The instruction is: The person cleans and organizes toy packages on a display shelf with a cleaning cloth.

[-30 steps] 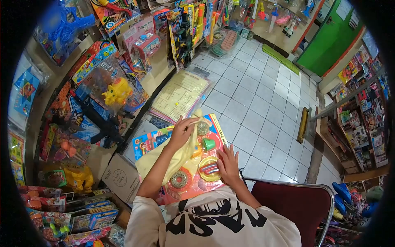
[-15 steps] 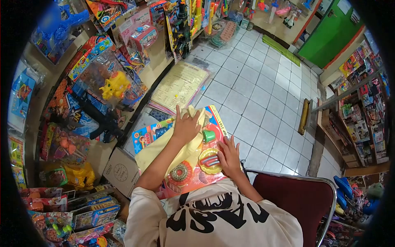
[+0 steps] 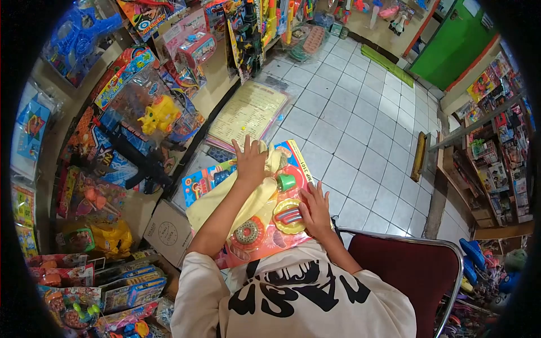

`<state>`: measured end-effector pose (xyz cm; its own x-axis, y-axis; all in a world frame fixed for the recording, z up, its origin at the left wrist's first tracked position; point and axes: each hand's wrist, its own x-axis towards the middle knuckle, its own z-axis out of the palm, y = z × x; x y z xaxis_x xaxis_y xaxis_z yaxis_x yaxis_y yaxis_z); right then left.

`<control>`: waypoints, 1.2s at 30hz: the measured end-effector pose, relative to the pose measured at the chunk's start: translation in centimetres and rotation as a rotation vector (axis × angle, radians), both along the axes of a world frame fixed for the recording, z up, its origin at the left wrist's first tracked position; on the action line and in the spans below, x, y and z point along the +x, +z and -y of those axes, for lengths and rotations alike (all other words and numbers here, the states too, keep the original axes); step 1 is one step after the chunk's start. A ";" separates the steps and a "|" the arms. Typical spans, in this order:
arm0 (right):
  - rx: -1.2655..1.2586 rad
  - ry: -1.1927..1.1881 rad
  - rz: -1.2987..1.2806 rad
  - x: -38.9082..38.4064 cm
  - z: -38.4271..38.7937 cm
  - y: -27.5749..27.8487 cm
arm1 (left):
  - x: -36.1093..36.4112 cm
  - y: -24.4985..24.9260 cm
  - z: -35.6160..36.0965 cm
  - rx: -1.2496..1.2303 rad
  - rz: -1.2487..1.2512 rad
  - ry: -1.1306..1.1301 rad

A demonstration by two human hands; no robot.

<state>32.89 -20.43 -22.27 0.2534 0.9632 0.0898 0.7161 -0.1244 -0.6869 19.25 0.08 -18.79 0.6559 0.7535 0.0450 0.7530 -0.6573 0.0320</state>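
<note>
**A:** Cloth position?
**B:** Yellow cloth [image 3: 248,205] is draped over the toy pack [image 3: 294,158], from its top edge down toward the person's chest. The pack lies face up, across the lap I think, though the lap itself is hidden.
**A:** Hands?
**B:** Left hand [image 3: 251,163] lies flat on the cloth at the pack's upper end. Fingers are spread and the grip is apart, so it's pressing, not pinching. Right hand [image 3: 315,211] lies flat on the pack's right edge, grip apart too, touching the yellow ring toy [image 3: 288,217].
**A:** Step?
**B:** Reads as a wipe pass over the blister front, with the right hand bracing. The green cup [image 3: 286,182] and the lower blisters are uncovered.
**A:** What does the next move need?
**B:** My call: light pressure over the raised blisters and a firm brace, so the card doesn't slide or bend.
**A:** Around it?
**B:** Cardboard box [image 3: 167,234] to the left, laminated sheets [image 3: 248,115] ahead on the tiled floor [image 3: 349,129], red chair [image 3: 406,265] to the right.
</note>
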 end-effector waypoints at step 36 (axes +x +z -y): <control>0.002 0.498 -0.488 -1.8 -6.0 7.2 | -5.9 8.1 8.4 -0.629 0.873 -0.203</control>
<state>31.12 -14.41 -15.11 -0.2067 0.9751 0.0802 0.2969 0.1406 -0.9445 13.39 -8.36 -10.68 0.6997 0.6860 0.1997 0.1870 -0.4456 0.8755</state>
